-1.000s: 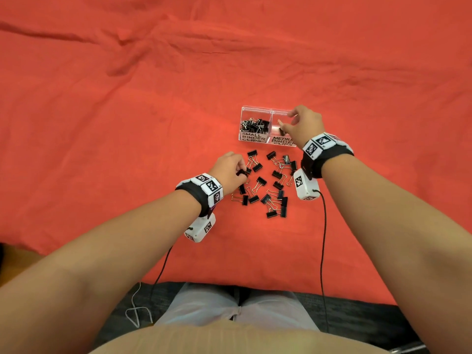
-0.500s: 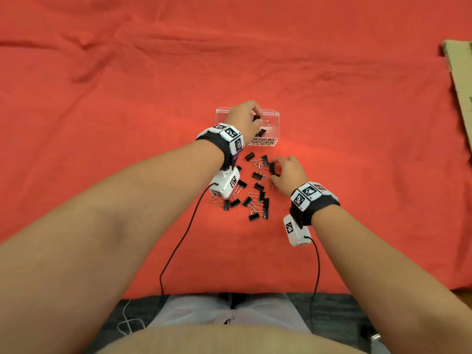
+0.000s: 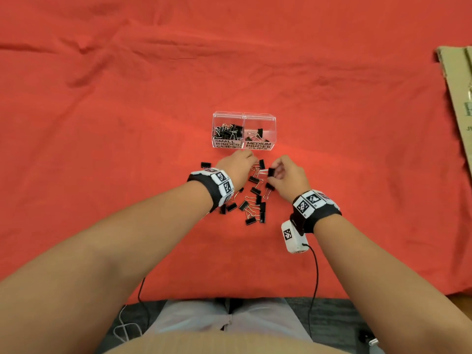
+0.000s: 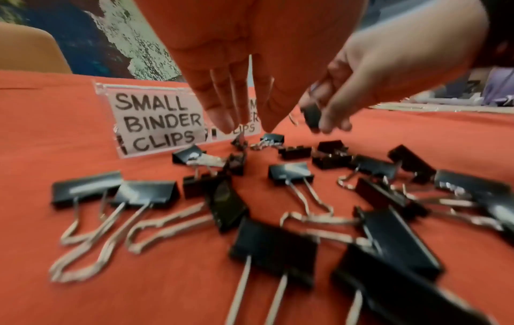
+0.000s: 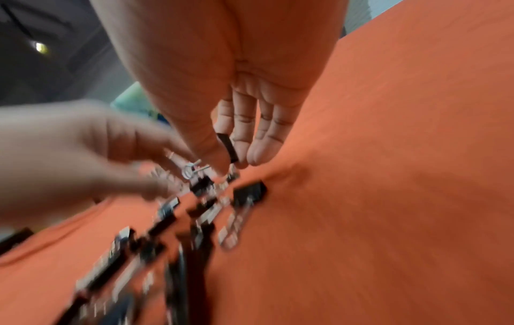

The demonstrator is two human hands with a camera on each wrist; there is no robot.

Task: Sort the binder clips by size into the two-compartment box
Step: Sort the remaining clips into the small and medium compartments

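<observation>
The left hand is reaching, fingers straight and empty, into the loose clips, while the right hand is pinching one clip, with the box lying just ahead, slightly leftward.

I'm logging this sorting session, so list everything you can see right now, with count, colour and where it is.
Two-compartment box: one, clear plastic, on the cloth beyond the hands; left part labelled SMALL BINDER CLIPS, right part MEDIUM BINDER CLIPS.
Clips in small compartment: a dense heap, black, count unclear.
Clips in medium compartment: a few, black.
Loose binder clips: roughly twenty, black with silver handles, scattered on the cloth between the wrists.
Held clip: one, black, pinched in the right hand.
Cloth: one, red-orange, wrinkled, covering the table.
Cardboard: one piece, tan, far right edge.
Left hand: fingers pointing down over the pile; whether they grip a clip is unclear.
Right hand: above the pile, holding the clip.
</observation>
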